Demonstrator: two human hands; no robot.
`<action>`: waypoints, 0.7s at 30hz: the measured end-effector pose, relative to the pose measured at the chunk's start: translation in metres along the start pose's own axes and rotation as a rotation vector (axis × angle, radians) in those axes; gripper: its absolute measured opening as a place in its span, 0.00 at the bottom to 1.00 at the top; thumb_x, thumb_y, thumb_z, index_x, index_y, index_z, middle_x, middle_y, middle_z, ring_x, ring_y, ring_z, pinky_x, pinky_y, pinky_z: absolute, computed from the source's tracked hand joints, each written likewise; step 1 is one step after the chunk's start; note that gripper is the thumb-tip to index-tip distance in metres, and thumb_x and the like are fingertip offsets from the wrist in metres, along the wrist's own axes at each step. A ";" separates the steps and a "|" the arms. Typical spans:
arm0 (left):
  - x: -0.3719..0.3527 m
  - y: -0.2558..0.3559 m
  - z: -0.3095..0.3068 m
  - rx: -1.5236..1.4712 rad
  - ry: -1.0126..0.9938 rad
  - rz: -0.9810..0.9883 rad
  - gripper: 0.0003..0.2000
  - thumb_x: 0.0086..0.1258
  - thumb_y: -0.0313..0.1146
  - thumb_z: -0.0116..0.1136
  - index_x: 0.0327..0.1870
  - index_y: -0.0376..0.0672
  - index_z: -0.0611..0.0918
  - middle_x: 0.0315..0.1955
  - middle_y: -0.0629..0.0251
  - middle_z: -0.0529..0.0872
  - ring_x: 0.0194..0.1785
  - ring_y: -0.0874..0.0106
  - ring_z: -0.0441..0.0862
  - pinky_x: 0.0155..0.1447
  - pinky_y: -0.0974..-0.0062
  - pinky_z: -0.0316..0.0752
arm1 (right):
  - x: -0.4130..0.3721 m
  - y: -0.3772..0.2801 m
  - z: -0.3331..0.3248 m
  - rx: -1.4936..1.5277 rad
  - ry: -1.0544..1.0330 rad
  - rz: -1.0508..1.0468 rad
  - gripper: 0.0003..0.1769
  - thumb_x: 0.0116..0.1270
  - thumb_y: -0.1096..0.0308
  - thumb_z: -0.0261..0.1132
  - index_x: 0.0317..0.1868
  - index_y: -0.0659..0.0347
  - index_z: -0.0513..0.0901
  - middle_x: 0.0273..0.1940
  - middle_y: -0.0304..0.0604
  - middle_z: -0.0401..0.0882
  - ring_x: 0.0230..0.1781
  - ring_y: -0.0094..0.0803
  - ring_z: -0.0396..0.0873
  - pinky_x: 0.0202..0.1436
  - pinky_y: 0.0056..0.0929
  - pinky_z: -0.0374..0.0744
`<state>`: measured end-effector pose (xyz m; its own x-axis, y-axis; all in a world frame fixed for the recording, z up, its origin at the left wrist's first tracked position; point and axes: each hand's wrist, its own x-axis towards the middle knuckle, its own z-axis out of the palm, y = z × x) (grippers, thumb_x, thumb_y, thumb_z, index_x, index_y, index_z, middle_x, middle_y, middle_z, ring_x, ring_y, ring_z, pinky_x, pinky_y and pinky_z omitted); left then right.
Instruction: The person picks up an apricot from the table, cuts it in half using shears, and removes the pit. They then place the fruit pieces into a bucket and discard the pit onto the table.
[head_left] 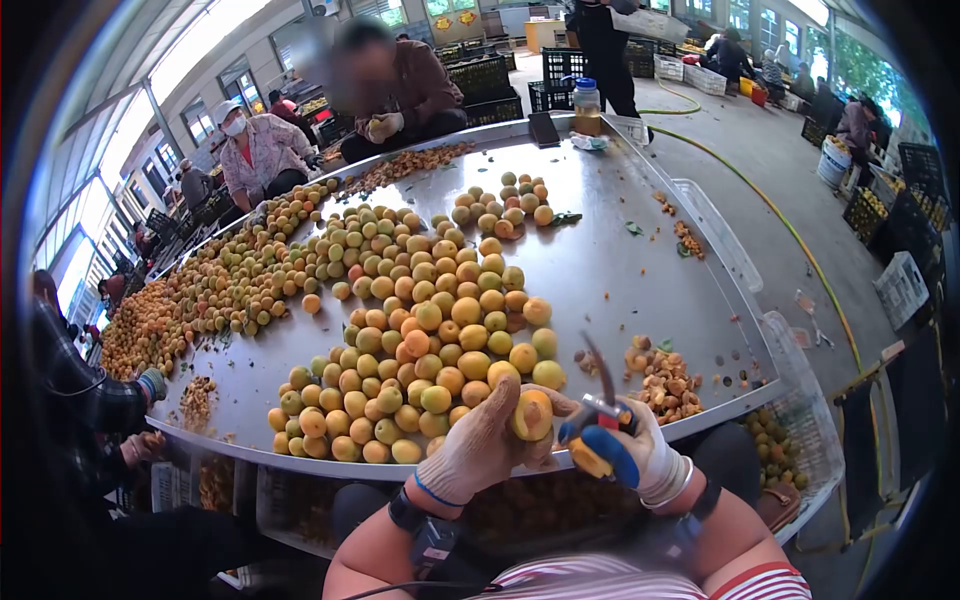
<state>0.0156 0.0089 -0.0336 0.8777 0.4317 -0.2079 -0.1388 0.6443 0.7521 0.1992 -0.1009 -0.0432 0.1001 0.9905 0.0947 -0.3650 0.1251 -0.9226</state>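
Note:
My left hand (480, 440), in a pale knitted glove, is closed around an apricot (532, 415) with its cut face turned up, showing the flesh and a brown centre. Close beside it, my right hand (645, 455), gloved and with blue covering on a finger, grips a curved knife (602, 368) whose dark blade points up and away. A yellow apricot piece (590, 460) sits at the fingers of the right hand. Both hands are over the near edge of the metal table (640, 290). A heap of whole apricots (400, 350) lies just beyond the left hand.
Cut apricot pieces (665, 385) and dark pits lie right of the knife. A crate of greenish fruit (775, 450) stands below the table's right edge. A jar (587, 105) and a dark phone-like object (543, 130) rest at the far corner. Other people sit along the left and far sides.

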 end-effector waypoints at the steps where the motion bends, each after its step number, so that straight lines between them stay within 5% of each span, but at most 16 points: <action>1: -0.002 0.004 0.003 0.003 -0.002 -0.001 0.35 0.77 0.66 0.42 0.56 0.35 0.78 0.26 0.63 0.78 0.27 0.72 0.74 0.37 0.69 0.73 | -0.002 -0.012 0.002 -0.075 -0.106 0.085 0.08 0.72 0.68 0.66 0.43 0.64 0.84 0.34 0.35 0.83 0.33 0.17 0.78 0.37 0.19 0.76; 3: -0.006 0.011 0.015 0.186 0.054 0.070 0.29 0.78 0.56 0.50 0.60 0.33 0.76 0.41 0.56 0.83 0.37 0.69 0.81 0.46 0.68 0.78 | 0.001 -0.021 -0.007 -0.241 -0.313 0.224 0.08 0.66 0.69 0.70 0.39 0.65 0.85 0.34 0.39 0.84 0.34 0.22 0.80 0.39 0.23 0.78; 5: -0.008 0.010 0.013 0.342 0.032 0.159 0.27 0.77 0.50 0.52 0.62 0.33 0.75 0.48 0.54 0.81 0.42 0.68 0.83 0.50 0.67 0.79 | 0.005 -0.016 -0.011 -0.525 -0.344 -0.184 0.06 0.63 0.72 0.72 0.35 0.67 0.85 0.34 0.42 0.84 0.35 0.24 0.81 0.40 0.26 0.79; 6: -0.010 0.009 0.012 0.496 0.013 0.254 0.25 0.76 0.44 0.55 0.65 0.32 0.73 0.55 0.51 0.80 0.46 0.67 0.84 0.54 0.66 0.80 | 0.003 -0.018 -0.013 -0.497 -0.273 -0.173 0.05 0.63 0.74 0.71 0.34 0.67 0.84 0.36 0.42 0.84 0.36 0.25 0.81 0.42 0.25 0.80; 8: -0.012 0.013 0.013 0.261 -0.016 0.107 0.23 0.75 0.37 0.56 0.65 0.33 0.73 0.54 0.55 0.80 0.48 0.68 0.83 0.56 0.67 0.79 | -0.008 -0.026 -0.017 -0.353 -0.103 -0.136 0.05 0.63 0.77 0.69 0.31 0.69 0.81 0.40 0.46 0.83 0.39 0.28 0.83 0.47 0.26 0.81; 9: -0.013 0.015 0.016 0.029 -0.038 -0.037 0.21 0.74 0.30 0.58 0.66 0.34 0.73 0.53 0.59 0.81 0.49 0.69 0.83 0.59 0.68 0.79 | -0.011 -0.019 -0.010 -0.186 0.120 -0.216 0.14 0.67 0.72 0.66 0.24 0.64 0.74 0.32 0.47 0.78 0.24 0.30 0.78 0.27 0.24 0.77; 11: -0.013 0.009 0.029 0.042 -0.017 -0.076 0.25 0.73 0.26 0.58 0.70 0.34 0.69 0.57 0.57 0.78 0.55 0.65 0.82 0.64 0.65 0.78 | -0.013 -0.030 -0.006 0.035 0.178 -0.256 0.18 0.73 0.67 0.61 0.23 0.61 0.71 0.28 0.44 0.71 0.18 0.28 0.72 0.21 0.25 0.74; 14: -0.013 -0.004 0.041 0.076 -0.110 -0.037 0.28 0.74 0.22 0.55 0.74 0.35 0.63 0.59 0.54 0.76 0.60 0.58 0.81 0.68 0.60 0.75 | -0.016 -0.038 0.002 0.129 0.130 -0.450 0.22 0.78 0.61 0.57 0.23 0.59 0.67 0.27 0.43 0.67 0.14 0.27 0.67 0.18 0.26 0.72; 21: -0.018 -0.017 0.059 0.082 -0.136 -0.072 0.25 0.77 0.22 0.52 0.73 0.36 0.63 0.57 0.50 0.79 0.60 0.63 0.82 0.70 0.62 0.74 | -0.027 -0.047 0.010 0.110 0.128 -0.485 0.23 0.80 0.57 0.56 0.25 0.59 0.67 0.28 0.43 0.68 0.12 0.27 0.66 0.16 0.25 0.70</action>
<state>0.0295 -0.0473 -0.0055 0.9388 0.2933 -0.1806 -0.0403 0.6143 0.7881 0.2048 -0.1331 0.0017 0.3920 0.8029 0.4491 -0.3435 0.5806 -0.7382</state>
